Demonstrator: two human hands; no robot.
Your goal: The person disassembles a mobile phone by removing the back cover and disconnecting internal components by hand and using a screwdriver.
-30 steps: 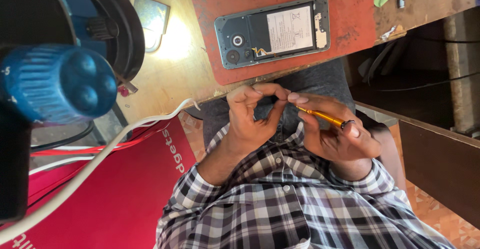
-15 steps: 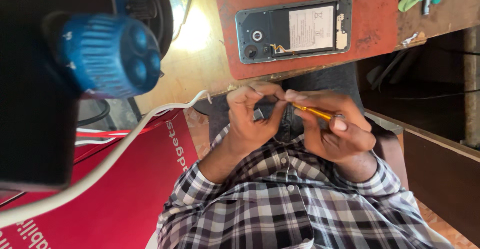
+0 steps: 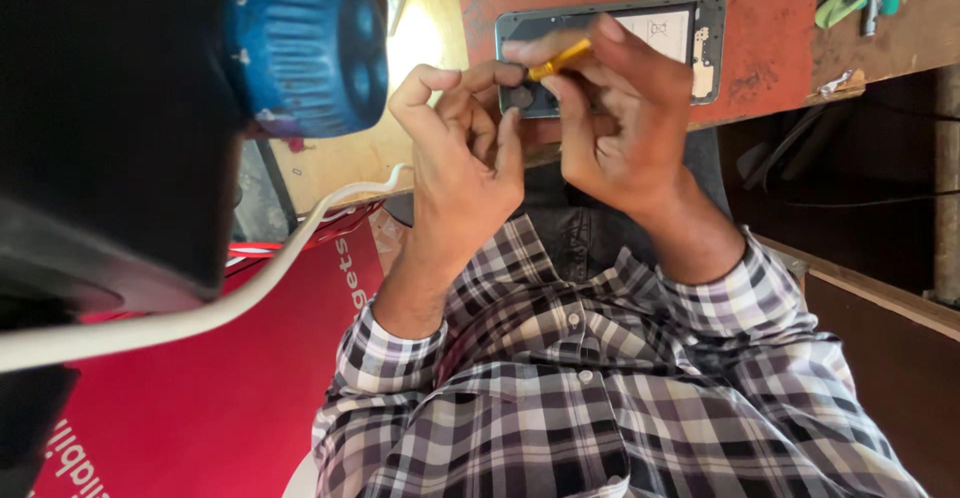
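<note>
Yellow-handled screwdriver (image 3: 560,57) pinched in right hand (image 3: 625,118), tip down at left end of opened phone (image 3: 610,53), back cover off. Phone lies on red mat (image 3: 760,18) on far side of wooden bench (image 3: 440,38). Left hand (image 3: 465,148) just beside, fingers curled, pinching at something too small to make out. Risk, as I judge: tip slipping off tiny screw, gouging board; loose screw dropping off mat into lap. Blue lamp head (image 3: 305,48) crowds view at left.

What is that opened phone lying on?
The phone lies on a red mat, which rests on a wooden bench. The right hand, holding a yellow tool, and the left hand cover the phone's left end, so what lies under there is hidden.
</note>
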